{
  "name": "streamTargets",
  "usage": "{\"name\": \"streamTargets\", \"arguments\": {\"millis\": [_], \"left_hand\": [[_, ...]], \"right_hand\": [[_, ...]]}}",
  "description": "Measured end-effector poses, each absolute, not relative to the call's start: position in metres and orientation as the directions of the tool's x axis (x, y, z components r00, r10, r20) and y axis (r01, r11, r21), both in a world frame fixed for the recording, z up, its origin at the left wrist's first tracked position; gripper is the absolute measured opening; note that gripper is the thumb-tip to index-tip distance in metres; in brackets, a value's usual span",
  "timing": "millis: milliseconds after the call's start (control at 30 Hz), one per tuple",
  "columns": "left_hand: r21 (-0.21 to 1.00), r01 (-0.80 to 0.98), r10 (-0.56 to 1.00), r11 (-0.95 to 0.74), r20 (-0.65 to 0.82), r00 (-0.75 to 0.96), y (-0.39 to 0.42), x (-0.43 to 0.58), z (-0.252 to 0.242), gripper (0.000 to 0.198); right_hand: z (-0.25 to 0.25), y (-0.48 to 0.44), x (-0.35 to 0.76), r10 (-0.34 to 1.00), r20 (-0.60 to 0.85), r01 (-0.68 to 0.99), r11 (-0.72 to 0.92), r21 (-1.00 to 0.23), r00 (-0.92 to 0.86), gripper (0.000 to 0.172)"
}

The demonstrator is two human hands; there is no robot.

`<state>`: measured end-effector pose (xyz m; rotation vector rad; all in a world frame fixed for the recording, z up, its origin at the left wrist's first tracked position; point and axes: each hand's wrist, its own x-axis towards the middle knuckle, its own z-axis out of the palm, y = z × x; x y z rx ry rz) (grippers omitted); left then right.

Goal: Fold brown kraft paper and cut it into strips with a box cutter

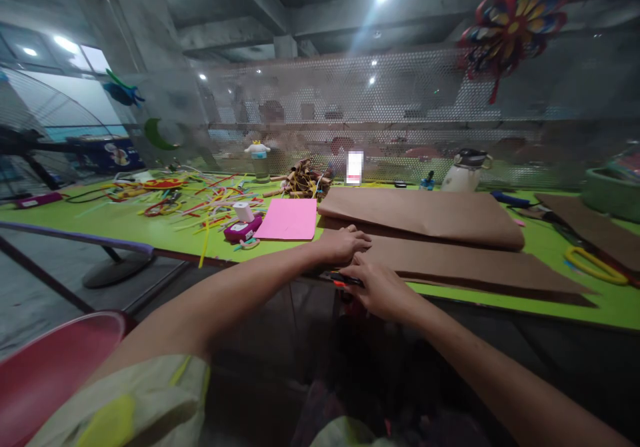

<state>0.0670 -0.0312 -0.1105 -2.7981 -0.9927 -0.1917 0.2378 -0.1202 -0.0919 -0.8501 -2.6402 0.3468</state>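
Two layers of brown kraft paper lie across the table in front of me, a folded upper piece (425,215) and a lower sheet (465,264). My left hand (345,244) rests on the lower sheet's left end, its fingers laid over the paper and pointing right. Just below it, at the table's front edge, my right hand (383,287) grips a black and red utility knife (345,280). The knife points left by the paper's near edge; its tip is too small to make out clearly.
Left of the paper lie a pink paper pad (287,219), a purple box (243,229) with a white charger (243,212), and scattered coloured strips (205,210). Yellow-handled scissors (595,266) lie right. A jug (463,170) and lit phone (354,167) stand behind.
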Motion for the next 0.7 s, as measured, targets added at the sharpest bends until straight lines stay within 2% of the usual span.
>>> {"name": "streamTargets", "arguments": {"millis": [233, 367, 433, 567, 633, 700], "left_hand": [[-0.086, 0.606, 0.586, -0.791, 0.179, 0.79, -0.036, 0.072, -0.101, 0.033], [-0.045, 0.576, 0.556, -0.816, 0.213, 0.804, -0.036, 0.075, -0.088, 0.029], [-0.014, 0.602, 0.585, -0.799, 0.213, 0.782, -0.033, 0.075, -0.084, 0.027], [0.087, 0.792, 0.796, -0.604, 0.108, 0.595, -0.023, 0.081, -0.077, 0.052], [0.114, 0.84, 0.847, -0.53, 0.038, 0.53, -0.016, 0.085, -0.074, 0.062], [0.156, 0.864, 0.872, -0.479, -0.031, 0.489, -0.009, 0.09, -0.07, 0.068]], "right_hand": [[-0.09, -0.158, 0.28, 0.594, 0.234, 0.493, 0.786, -0.372, -0.77, 0.026], [-0.083, -0.168, 0.358, 0.683, 0.21, 0.573, 0.711, -0.406, -0.699, 0.026], [-0.077, -0.159, 0.407, 0.753, 0.258, 0.658, 0.656, -0.37, -0.606, 0.029], [-0.065, -0.115, 0.492, 0.793, 0.503, 0.824, 0.511, -0.244, -0.343, 0.034], [-0.063, -0.087, 0.512, 0.789, 0.534, 0.83, 0.495, -0.258, -0.305, 0.036], [-0.064, -0.06, 0.512, 0.786, 0.51, 0.778, 0.547, -0.309, -0.35, 0.038]]}}
